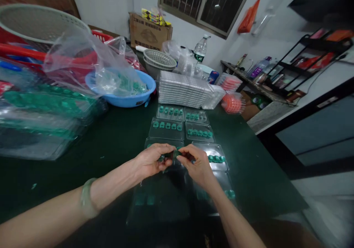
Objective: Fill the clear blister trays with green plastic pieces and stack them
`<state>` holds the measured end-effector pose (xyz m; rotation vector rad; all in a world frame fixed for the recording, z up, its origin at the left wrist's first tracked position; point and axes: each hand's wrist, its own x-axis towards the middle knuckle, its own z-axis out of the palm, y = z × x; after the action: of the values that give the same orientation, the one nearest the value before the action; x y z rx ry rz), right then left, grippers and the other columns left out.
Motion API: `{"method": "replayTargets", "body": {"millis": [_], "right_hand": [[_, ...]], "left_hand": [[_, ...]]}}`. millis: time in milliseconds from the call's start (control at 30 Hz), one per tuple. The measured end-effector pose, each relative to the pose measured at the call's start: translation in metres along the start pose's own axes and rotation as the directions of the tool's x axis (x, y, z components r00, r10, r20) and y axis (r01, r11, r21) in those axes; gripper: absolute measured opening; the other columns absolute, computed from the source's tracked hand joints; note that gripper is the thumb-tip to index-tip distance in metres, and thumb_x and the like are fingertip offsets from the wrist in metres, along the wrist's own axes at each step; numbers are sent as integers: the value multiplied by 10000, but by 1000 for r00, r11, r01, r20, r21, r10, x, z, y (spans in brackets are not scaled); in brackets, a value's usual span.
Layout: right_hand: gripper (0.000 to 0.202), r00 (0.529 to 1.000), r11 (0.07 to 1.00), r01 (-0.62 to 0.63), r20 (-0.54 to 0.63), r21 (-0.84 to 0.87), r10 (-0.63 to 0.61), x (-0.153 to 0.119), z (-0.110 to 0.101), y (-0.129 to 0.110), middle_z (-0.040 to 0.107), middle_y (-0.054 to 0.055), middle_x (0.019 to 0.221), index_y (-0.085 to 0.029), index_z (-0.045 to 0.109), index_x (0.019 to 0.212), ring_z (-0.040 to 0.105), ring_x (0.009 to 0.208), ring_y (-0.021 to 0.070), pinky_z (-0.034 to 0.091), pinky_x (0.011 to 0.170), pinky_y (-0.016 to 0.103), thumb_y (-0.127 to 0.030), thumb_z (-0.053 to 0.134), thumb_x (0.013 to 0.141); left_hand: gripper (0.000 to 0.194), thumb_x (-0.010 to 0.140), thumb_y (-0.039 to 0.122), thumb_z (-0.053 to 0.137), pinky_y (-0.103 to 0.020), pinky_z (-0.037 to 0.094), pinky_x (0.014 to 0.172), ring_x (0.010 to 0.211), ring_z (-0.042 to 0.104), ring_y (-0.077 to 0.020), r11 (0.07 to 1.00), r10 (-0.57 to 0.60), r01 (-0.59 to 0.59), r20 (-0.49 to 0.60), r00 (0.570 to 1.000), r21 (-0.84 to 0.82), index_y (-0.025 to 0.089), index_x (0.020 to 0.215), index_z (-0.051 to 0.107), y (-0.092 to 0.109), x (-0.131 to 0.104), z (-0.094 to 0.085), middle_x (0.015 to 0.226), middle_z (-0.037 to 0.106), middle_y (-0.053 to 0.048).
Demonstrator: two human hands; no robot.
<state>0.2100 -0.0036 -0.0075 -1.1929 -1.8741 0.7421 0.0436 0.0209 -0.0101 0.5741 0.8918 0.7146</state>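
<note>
My left hand [155,160], with a pale green bangle [89,198] on its wrist, holds small green translucent pieces between thumb and fingers. My right hand [197,164] meets it and pinches a small green piece [175,153] at the fingertips. Both hands are above two columns of shallow clear plastic trays, several of them with rows of green pieces [168,126]. Beside my right hand, one clear tray [199,144] has a green row [217,159] on its right part. Nearer to me, a tray with two green pieces [145,200] looks dim and blurred.
Behind the trays is a stack of clear trays [182,89]. A blue basin [124,99] with bagged green pieces stands left of it. Blurred clear packs with green pieces [41,107] are piled at the left. A water bottle [201,48] and cardboard box [149,34] stand behind.
</note>
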Motion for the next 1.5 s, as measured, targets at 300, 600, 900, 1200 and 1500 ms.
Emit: {"method": "replayTargets", "body": {"millis": [300, 600, 900, 1200, 1500], "right_hand": [[315, 924, 890, -278, -353, -361, 145, 125, -93, 126, 662, 95, 801, -105, 647, 914, 584, 726, 184, 437, 662, 286, -322, 531, 717], [240, 929, 711, -369, -251, -599, 271, 171, -92, 175, 671, 37, 878, -211, 669, 907, 593, 806, 167, 427, 682, 248, -259, 530, 718], [206, 958, 539, -241, -107, -807, 267, 169, -83, 156, 619, 95, 971, -179, 635, 902, 549, 934, 202, 402, 778, 269, -183, 471, 777], [332, 987, 600, -149, -81, -786, 138, 136, -62, 76, 591, 136, 906, -112, 486, 1134, 546, 844, 214, 403, 727, 321, -234, 369, 848], [202, 945, 837, 313, 236, -448, -227, 35, 6, -23, 549, 21, 742, -270, 615, 918, 467, 747, 174, 350, 656, 291, -214, 578, 728]], "left_hand": [[209, 655, 262, 669, -192, 362, 435, 586, 555, -107, 997, 1, -10, -117, 993, -71, 123, 788, 588, 21, 3, -12, 776, 582, -42], [178, 699, 241, 622, -208, 398, 436, 611, 562, -133, 991, -17, 2, -113, 994, -130, 118, 827, 613, 33, -9, -28, 815, 584, -79], [158, 719, 209, 599, -203, 392, 425, 611, 563, -135, 992, -1, -5, -50, 999, -125, 98, 830, 609, 27, -1, -28, 793, 574, -76], [415, 769, 396, 508, -375, 469, 705, 926, 568, -294, 925, 19, 14, 84, 996, -379, 75, 1031, 518, 25, -8, -20, 995, 569, -185], [410, 784, 480, 443, -405, 446, 737, 725, 566, -208, 909, 56, 32, 198, 979, -416, 105, 914, 545, 12, -12, -5, 796, 569, -98]]}}
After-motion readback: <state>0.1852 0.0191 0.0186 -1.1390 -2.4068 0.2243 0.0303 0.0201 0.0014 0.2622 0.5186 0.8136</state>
